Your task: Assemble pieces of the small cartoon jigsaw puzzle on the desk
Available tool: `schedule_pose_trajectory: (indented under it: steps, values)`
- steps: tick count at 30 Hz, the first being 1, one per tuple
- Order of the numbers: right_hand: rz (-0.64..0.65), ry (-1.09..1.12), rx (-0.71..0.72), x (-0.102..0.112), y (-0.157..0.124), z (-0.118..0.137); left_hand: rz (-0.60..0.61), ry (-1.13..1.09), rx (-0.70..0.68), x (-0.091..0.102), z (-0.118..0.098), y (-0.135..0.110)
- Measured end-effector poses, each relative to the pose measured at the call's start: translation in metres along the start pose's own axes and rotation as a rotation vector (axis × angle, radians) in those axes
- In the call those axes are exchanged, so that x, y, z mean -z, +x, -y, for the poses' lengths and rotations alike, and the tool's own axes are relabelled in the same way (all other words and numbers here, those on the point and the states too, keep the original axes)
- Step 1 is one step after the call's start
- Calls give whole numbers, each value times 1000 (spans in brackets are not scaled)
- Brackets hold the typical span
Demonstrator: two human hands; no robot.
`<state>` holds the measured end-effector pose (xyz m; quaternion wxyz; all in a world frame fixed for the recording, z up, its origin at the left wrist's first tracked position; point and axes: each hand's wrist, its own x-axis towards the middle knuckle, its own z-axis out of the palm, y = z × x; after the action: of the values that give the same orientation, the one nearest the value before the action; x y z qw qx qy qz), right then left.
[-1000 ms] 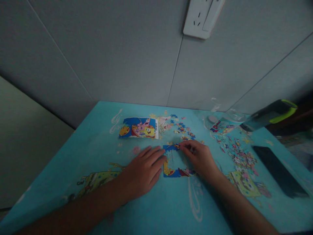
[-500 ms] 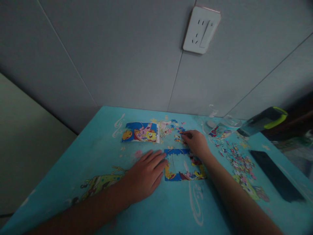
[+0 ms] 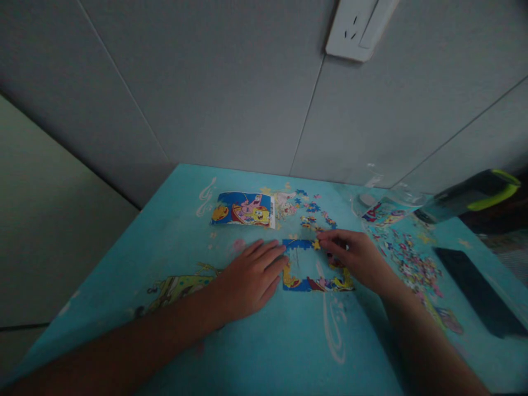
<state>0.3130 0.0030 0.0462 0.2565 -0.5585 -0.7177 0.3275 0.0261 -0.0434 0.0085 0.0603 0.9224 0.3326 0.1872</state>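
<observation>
A partly assembled jigsaw puzzle [image 3: 303, 285] lies on the table as a rectangular border, its middle showing bare tabletop. My left hand [image 3: 251, 283] rests flat with fingers outstretched, the fingertips touching the puzzle's left edge. At the top edge, my right hand [image 3: 355, 256] pinches a small yellow puzzle piece [image 3: 316, 244] between thumb and fingertips. That hand hides the puzzle's upper right part. Just beyond it, loose blue and yellow puzzle pieces [image 3: 312, 207] are scattered. The cartoon reference picture [image 3: 244, 210] lies behind my left hand.
A heap of mixed puzzle pieces [image 3: 412, 261] spreads to the right, beside a dark phone-like slab [image 3: 474, 289]. Behind the heap are a clear plastic package [image 3: 385, 212] and a dark bottle with a green handle [image 3: 462, 195]. A wall [image 3: 231, 99] bounds the table's back.
My right hand has drawn back from the loose pieces to the puzzle's top edge, bringing a yellow puzzle piece. The left hand stays on the left edge. The view has tilted slightly downward.
</observation>
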Motion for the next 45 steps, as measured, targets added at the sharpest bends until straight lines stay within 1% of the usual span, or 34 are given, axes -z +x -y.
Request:
schedule_pose_trajectory:
  steps: [1, 3, 4, 6, 10, 14, 21, 28, 35, 40, 45]
  values:
    - [96, 16, 35, -4, -8, 6, 1, -2, 2, 0, 0, 0]
    - [226, 61, 73, -15, -19, 17, 9, -6, 4, 1, -1, 1]
    - [277, 73, 82, -20, -23, 20, 13, -8, 6, 1, -1, 1]
    - [315, 63, 101, -29, -26, 25, 18, -9, 11, 2, -2, 1]
    - [280, 36, 123, -36, -24, 23, 27, -12, 14, 3, -2, 2]
    - [269, 63, 108, -37, -22, 19, 33, -14, 17, 3, -2, 1]
    - [232, 0, 163, -39, -21, 22, 60, -8, 24, 3, -2, 0]
    - [189, -42, 204, -44, -21, 21, 30, -38, 26, 2, -2, 1]
    - [182, -25, 205, -46, -21, 21, 51, -7, 21, 3, -2, 0]
    - [178, -14, 212, -46, -21, 21, 26, -21, 21, 4, -3, 1]
    - [195, -31, 207, -45, -21, 23, 39, -11, 20, 3, -2, 1]
